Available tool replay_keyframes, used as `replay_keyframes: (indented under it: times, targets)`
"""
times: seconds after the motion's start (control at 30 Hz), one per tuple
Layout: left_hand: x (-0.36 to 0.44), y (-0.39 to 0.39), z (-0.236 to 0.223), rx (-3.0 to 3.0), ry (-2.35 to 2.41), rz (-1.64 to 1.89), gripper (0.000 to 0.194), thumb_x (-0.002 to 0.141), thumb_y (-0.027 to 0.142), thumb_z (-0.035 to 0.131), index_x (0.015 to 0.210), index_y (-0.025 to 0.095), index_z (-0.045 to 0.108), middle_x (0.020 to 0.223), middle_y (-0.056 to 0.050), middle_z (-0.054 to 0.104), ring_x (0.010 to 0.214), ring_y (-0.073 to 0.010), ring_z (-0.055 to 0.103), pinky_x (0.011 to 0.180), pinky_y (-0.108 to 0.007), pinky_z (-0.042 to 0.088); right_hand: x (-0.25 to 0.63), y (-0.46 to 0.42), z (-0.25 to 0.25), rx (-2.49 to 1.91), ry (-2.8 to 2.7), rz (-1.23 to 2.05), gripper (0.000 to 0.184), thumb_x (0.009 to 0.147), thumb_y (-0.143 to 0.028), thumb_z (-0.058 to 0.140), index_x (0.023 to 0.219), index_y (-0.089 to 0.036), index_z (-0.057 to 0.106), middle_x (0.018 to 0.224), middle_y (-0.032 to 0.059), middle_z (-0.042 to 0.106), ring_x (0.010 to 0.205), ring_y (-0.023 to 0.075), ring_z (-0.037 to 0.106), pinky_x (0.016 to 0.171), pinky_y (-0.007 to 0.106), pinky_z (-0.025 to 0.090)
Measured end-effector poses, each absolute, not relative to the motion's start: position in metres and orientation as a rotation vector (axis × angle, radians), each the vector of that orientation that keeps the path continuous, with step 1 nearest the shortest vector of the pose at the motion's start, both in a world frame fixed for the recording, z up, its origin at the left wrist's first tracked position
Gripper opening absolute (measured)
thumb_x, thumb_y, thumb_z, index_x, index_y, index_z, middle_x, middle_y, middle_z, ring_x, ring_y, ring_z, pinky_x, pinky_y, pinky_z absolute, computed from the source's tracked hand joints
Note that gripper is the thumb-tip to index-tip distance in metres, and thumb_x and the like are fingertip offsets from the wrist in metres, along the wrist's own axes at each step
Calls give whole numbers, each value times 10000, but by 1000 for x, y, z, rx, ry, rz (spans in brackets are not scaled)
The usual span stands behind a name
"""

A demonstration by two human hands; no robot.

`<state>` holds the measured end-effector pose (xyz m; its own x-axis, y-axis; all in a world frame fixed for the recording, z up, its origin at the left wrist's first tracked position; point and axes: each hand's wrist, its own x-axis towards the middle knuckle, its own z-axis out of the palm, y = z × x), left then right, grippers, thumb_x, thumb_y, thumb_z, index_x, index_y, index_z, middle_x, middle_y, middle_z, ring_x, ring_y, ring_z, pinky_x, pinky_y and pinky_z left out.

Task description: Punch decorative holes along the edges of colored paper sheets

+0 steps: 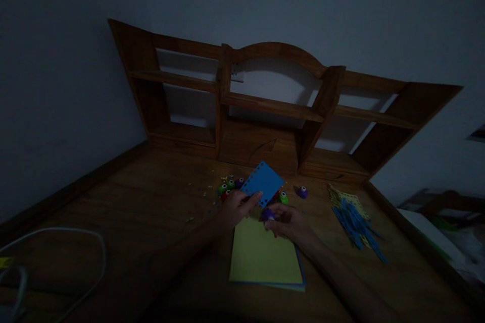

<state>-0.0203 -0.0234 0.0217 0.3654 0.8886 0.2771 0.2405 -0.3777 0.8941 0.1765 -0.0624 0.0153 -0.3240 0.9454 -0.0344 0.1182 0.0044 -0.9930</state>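
Landmark: yellow-topped paper stack [265, 255], laid on the wooden desk [151, 202]. Blue sheet edges are exposed along its near and right sides. To its left, a white cable [102, 252] is looped, with desk surface seen between.

At the far end of the stack, a purple domed piece [269, 214] with a pale end is grasped between thumb and fingers of the right hand [290, 219]. A blue card [265, 181] is pinched at its near side by the left hand [235, 206] and is held just beyond the stack, tilted; its left and near edges are notched.

To the right of the stack, blue strips [354, 224] are heaped against perforated yellow strips [354, 201]. Beyond it and to the left, green and red domed pieces [223, 189] are clustered near scattered paper bits [190, 219]. Beyond it and to the right, another purple piece [302, 192] is set apart, with desk surface around it.

Farthest from the stack, a wooden shelf unit [273, 102] is stood before the wall [265, 0].
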Motion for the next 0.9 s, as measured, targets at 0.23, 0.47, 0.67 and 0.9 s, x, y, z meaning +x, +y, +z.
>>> replay_keyframes:
  times: [0.23, 0.47, 0.67, 0.9]
  targets:
    - [-18, -20, 19, 1750, 1003, 1016, 486, 870, 511, 436, 566, 150, 553, 459, 28, 495, 453, -109, 494, 503, -214, 370, 177, -61, 15, -1094, -1533, 1396, 315, 677, -345, 765, 887, -152, 632, 695, 2, 640, 482, 66, 478, 442, 193, 355]
    - [-18, -21, 22, 1763, 992, 1026, 456, 856, 504, 470, 581, 149, 552, 456, 38, 475, 441, -103, 481, 474, -207, 355, 179, -59, 13, -1100, -1531, 1381, 307, 689, -341, 758, 902, -156, 634, 685, -5, 631, 474, 61, 466, 426, 188, 323]
    - [-17, -19, 21, 1760, 1002, 1045, 424, 846, 493, 493, 604, 152, 562, 463, 44, 464, 437, -96, 459, 464, -203, 341, 177, -59, 16, -1109, -1496, 1398, 341, 667, -353, 768, 907, -155, 628, 649, -6, 639, 449, 71, 483, 409, 191, 350]
    - [-16, -18, 21, 1748, 1046, 1071, 416, 852, 489, 478, 611, 160, 560, 457, 47, 456, 432, -100, 461, 473, -210, 346, 173, -58, 19, -1025, -1348, 1414, 383, 603, -319, 810, 901, -169, 623, 666, 10, 674, 545, 133, 605, 524, 255, 478]
